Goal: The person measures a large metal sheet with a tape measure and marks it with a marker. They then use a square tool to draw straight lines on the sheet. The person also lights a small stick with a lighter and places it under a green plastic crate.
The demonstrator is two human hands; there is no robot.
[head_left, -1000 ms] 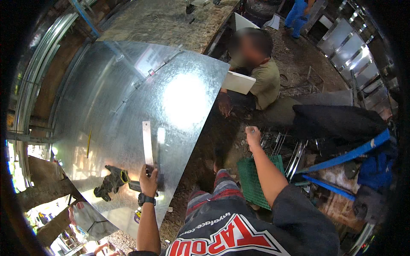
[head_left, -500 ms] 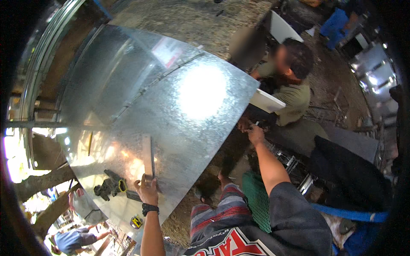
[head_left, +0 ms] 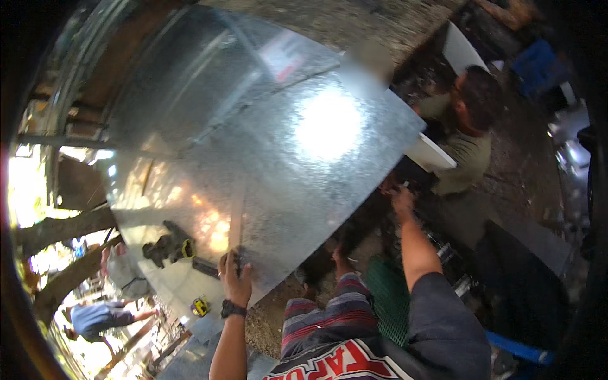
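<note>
A large shiny sheet of metal (head_left: 304, 196) lies in front of me. On its near part my left hand (head_left: 235, 282) rests with fingers and thumb curled around the corner of a metal square (head_left: 237, 215). The square's blade points away and its dark stock (head_left: 206, 266) lies to the left of my fingers. Past the sheet's right edge, my right hand (head_left: 403, 204) is closed beside a co-worker's hand (head_left: 387, 184). A small pale thing shows at my right fingertips, too blurred to name.
Dark gloves (head_left: 168, 247) and a yellow-black tape measure (head_left: 200, 307) lie left of my left hand. A co-worker in an olive shirt (head_left: 468, 158) crouches at right by a white panel (head_left: 429, 152). Green mesh (head_left: 385, 301) stands by my legs. Another person (head_left: 101, 316) is at far left.
The whole view has shifted, so the sheet and co-worker appear farther right and some blur has come in. Both hands stay at about the same spots on the square and beside the co-worker's hand.
</note>
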